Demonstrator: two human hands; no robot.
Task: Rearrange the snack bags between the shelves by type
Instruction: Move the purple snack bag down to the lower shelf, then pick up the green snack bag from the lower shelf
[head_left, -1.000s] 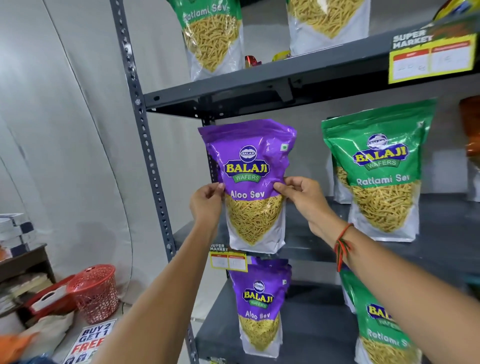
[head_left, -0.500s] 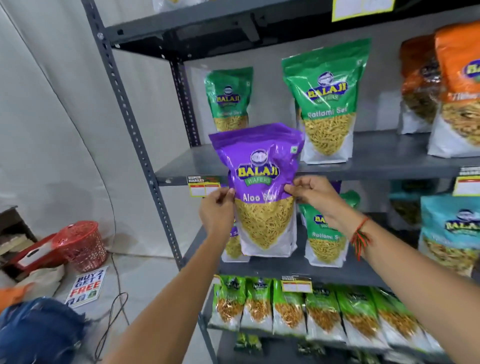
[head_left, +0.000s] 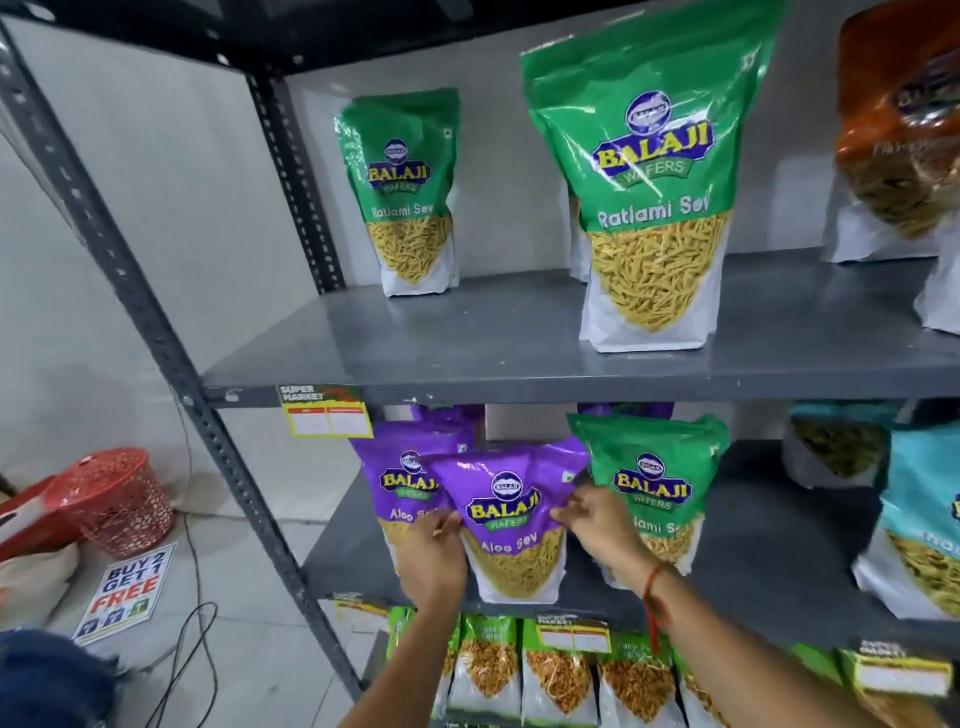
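Observation:
A purple Aloo Sev bag (head_left: 511, 519) is held upright at the front of the lower grey shelf (head_left: 343, 551), its base at the shelf edge. My left hand (head_left: 434, 553) grips its left side and my right hand (head_left: 597, 522) grips its right side. Directly behind it to the left stands another purple Aloo Sev bag (head_left: 397, 478). A green Ratlami Sev bag (head_left: 654, 467) stands just to the right, partly hidden by my right hand. On the upper shelf (head_left: 467, 353) stand a small green Ratlami Sev bag (head_left: 402, 192) and a large one (head_left: 649, 197).
Orange bags (head_left: 904, 156) sit at the upper right and teal bags (head_left: 919, 519) at the lower right. Several small green packets (head_left: 550, 670) fill the shelf below. A perforated steel post (head_left: 130, 280) frames the left side. On the floor lie a red basket (head_left: 111, 501), a sign and a cable.
I have lowered the purple bag from the upper shelf level down to the lower shelf, in front of the other purple bag. The camera has tilted down with it.

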